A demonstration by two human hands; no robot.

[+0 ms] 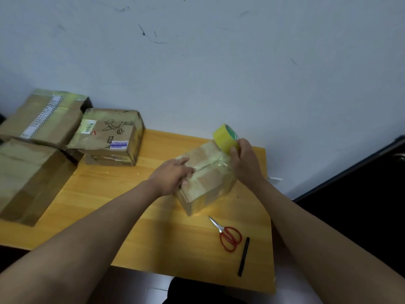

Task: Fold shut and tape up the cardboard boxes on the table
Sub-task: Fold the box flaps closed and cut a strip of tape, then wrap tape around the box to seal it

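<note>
Nearest the viewer, down below both hands on the yellow wooden worktop [153, 233], a black marker pen [244, 256] lies beside red-handled scissors [228, 236], blades pointing up toward the box. Just above them sits the small cardboard box [206, 185], flaps folded down, glossy tape already running along its top seam and over the far edge. The left hand [173, 175] lies flat on the box's top, its grip spread, straight fingers pressing down on the near end of the seam. To its right, at the box's far corner, the right hand [243, 159] has its grip curled round a yellow tape roll [225, 137], the roll held upright just above the box edge, with tape stretched down onto the cardboard. Well off to the left of the left hand, three more boxes crowd the worktop's end: a large plain box [26, 183] closest, a printed box with shipping labels [111, 137] behind it, and a long box with a white barcode strip [43, 119] farthest back, touching its neighbour. Beyond everything stands a scuffed pale wall [219, 62].
</note>
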